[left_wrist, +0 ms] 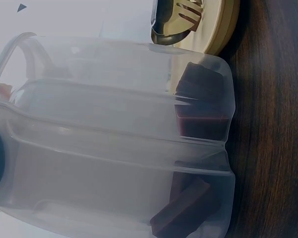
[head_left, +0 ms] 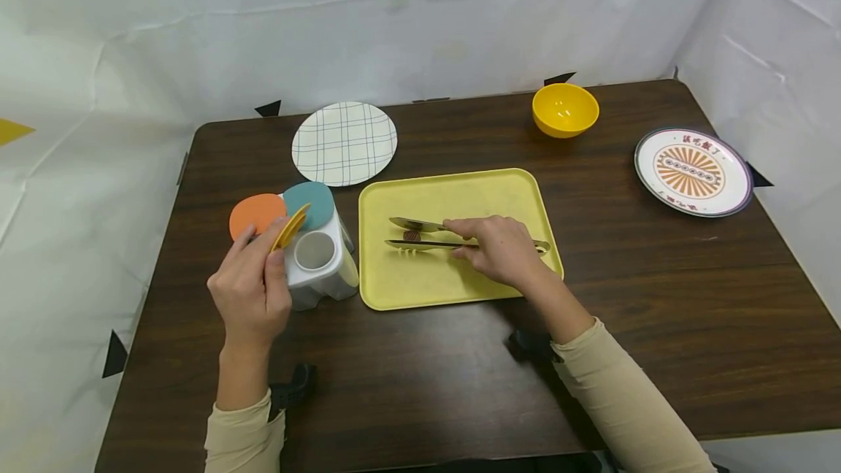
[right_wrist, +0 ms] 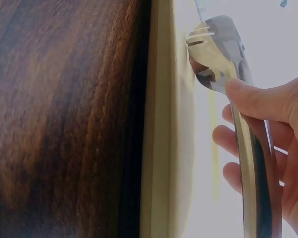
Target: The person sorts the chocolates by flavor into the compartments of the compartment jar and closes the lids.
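My left hand (head_left: 252,290) pinches a yellow lid (head_left: 290,226), tilted up beside the round opening of a whitish translucent container (head_left: 342,279). An orange lid (head_left: 258,213) and a teal lid (head_left: 309,204) cover other parts of it. Dark brown blocks (left_wrist: 201,101) show through its wall near the bottom in the left wrist view. Over a yellow tray (head_left: 460,185), my right hand (head_left: 502,250) grips metal tongs (head_left: 430,244), thumb on one arm and fingers on the other. Between the tongs' tips is a small brown piece (head_left: 412,236); whether they squeeze it I cannot tell.
A checked plate (head_left: 344,143) lies behind the container. At the back right stands a yellow bowl (head_left: 565,111), and farther right lies a patterned plate (head_left: 693,172). The dark wooden table (head_left: 407,385) meets white cloth walls at its back and sides.
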The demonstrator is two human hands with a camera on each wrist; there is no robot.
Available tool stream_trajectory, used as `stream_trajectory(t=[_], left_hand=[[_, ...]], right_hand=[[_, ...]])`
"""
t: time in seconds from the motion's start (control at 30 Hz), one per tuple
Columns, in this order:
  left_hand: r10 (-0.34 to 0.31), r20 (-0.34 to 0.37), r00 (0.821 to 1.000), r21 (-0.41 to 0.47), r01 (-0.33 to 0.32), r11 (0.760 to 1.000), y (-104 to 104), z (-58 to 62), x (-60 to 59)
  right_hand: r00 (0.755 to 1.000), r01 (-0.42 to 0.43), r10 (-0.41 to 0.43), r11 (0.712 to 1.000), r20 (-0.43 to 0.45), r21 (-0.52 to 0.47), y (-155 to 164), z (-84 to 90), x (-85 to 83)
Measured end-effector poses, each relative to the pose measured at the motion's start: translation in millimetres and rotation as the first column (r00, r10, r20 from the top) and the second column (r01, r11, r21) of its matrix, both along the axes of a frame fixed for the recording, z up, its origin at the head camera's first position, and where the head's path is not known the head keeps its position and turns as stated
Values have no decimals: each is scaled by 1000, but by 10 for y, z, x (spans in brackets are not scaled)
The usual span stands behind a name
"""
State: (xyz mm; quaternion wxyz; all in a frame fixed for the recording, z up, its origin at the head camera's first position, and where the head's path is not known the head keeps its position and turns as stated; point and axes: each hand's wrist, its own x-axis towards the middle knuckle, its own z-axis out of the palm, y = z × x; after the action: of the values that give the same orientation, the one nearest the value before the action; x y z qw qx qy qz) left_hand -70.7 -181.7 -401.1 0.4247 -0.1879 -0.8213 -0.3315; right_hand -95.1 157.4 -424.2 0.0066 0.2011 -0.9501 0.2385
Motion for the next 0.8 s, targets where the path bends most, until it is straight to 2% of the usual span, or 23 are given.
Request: stream_trajectory(t=[0.53, 0.8], left_hand=[[2, 0, 1000, -2, -2, 1000, 2, 0, 13], [-2, -5, 1000, -1, 2, 1000, 4, 0, 8]], right_hand=[[994, -26, 25, 1000, -108, -1, 3, -35, 17], [979, -23, 20, 1000, -202, -13, 17, -24, 20]])
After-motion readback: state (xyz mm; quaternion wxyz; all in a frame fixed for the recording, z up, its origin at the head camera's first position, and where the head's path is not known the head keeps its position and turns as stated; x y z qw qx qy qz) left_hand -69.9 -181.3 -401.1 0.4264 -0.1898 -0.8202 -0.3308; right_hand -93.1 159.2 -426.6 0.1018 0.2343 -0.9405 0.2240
